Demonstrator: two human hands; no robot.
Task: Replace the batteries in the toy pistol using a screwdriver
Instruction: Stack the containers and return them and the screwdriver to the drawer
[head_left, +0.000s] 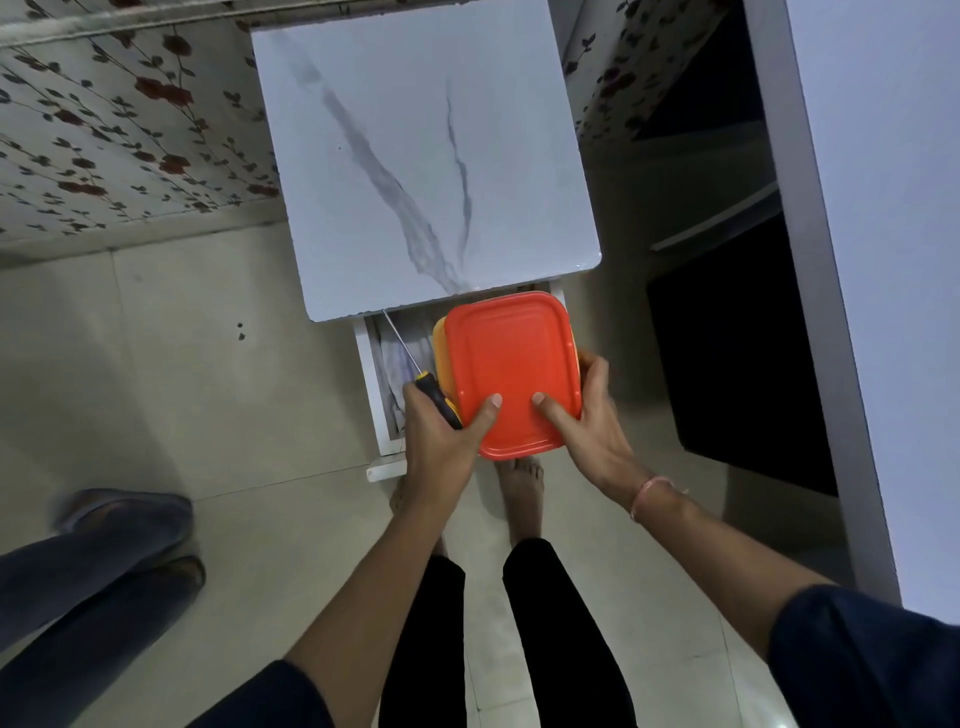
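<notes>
An orange-red lidded plastic box (511, 371) is held between both hands above an open drawer (382, 395). My left hand (441, 441) grips the box's left edge, thumb on the lid, and also holds a screwdriver (439, 397) with a black and yellow handle; its thin metal shaft points up-left over the drawer. My right hand (589, 415) grips the box's right edge, thumb on the lid. The toy pistol and batteries are not visible; the box's contents are hidden.
A small white marble-patterned table (415, 156) stands ahead, its drawer pulled out toward me with crumpled white material inside. Another person's legs and shoes (119, 525) are at the left. A white cabinet frame (857, 260) rises on the right. My bare feet are on the tiled floor.
</notes>
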